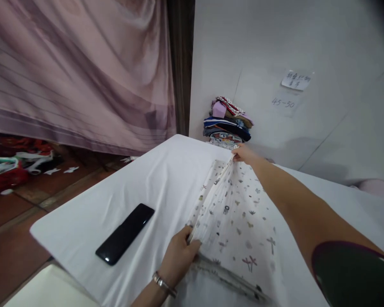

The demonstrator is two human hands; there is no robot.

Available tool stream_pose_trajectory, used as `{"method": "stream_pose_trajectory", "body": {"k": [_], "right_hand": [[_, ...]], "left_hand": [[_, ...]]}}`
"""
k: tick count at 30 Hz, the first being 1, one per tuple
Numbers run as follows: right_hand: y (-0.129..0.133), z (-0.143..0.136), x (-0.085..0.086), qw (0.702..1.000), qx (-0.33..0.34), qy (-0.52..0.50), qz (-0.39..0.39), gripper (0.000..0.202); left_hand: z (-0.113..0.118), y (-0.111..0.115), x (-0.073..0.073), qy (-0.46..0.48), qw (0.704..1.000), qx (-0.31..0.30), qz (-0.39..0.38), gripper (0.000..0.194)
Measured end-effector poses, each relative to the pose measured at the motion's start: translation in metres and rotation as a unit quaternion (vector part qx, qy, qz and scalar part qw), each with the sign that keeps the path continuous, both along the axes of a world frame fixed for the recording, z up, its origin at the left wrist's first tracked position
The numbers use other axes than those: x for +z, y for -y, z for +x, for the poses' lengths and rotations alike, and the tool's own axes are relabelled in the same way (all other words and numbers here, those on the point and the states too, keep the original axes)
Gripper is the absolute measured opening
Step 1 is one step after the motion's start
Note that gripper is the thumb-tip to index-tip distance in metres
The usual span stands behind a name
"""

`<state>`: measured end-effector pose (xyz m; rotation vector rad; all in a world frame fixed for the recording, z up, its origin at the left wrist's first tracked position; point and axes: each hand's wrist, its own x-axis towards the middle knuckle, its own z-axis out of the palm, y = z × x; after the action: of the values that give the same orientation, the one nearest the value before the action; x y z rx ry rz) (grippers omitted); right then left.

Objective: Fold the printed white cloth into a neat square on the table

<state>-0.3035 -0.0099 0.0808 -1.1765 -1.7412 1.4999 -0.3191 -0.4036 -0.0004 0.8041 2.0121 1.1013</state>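
A thin white cloth (240,217) printed with small plants and other figures lies partly folded in layers on the bed-like white surface. My left hand (179,251), with a metal bracelet at the wrist, pinches the cloth's near left edge between thumb and fingers. At the far end, my right hand (241,153) grips the same edge near its far corner. Between the two hands the edge is drawn up into a raised fold. Loose layers of the cloth show below my left hand. A dark sleeve covers my right upper arm.
A black phone (125,233) lies left of the cloth on the white sheet (160,179). Folded clothes (228,123) are stacked at the far end against the wall. A pink curtain (83,72) hangs at left, above red items on the tiled floor. Papers (296,80) are taped to the wall.
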Motion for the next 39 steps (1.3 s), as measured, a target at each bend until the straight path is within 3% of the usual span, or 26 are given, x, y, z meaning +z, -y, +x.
{"method": "stream_pose_trajectory", "body": {"k": [4,11,20,25,29,32,35,39], "right_hand": [[0.003,-0.027,-0.026,0.998,-0.003,0.056,-0.007,0.077],[-0.004,-0.050,-0.046,0.996,0.012,0.086,0.010,0.083],[0.015,-0.075,-0.085,0.993,0.031,0.113,0.031,0.085],[0.016,-0.077,-0.096,0.985,0.033,0.148,0.088,0.071],[0.030,-0.063,-0.105,0.961,0.058,0.178,0.204,0.054],[0.047,-0.046,-0.113,0.929,0.121,0.202,0.286,0.045],[0.062,-0.034,-0.118,0.904,0.164,0.226,0.325,0.039],[0.074,-0.026,-0.116,0.869,0.188,0.267,0.373,0.045]], "left_hand": [[-0.009,0.006,0.004,-0.079,0.995,-0.032,-0.051,0.005],[-0.017,0.013,0.005,-0.216,0.965,-0.062,-0.138,0.006],[-0.029,0.013,0.006,-0.234,0.948,-0.087,-0.198,0.006],[-0.031,0.011,0.002,-0.250,0.941,-0.100,-0.207,0.006],[-0.031,0.016,0.003,-0.230,0.945,-0.094,-0.212,0.009],[-0.032,0.022,0.004,-0.212,0.950,-0.090,-0.210,0.012],[-0.033,0.026,0.003,-0.193,0.957,-0.076,-0.201,0.010],[-0.033,0.028,-0.001,-0.201,0.959,-0.064,-0.188,0.009]]}}
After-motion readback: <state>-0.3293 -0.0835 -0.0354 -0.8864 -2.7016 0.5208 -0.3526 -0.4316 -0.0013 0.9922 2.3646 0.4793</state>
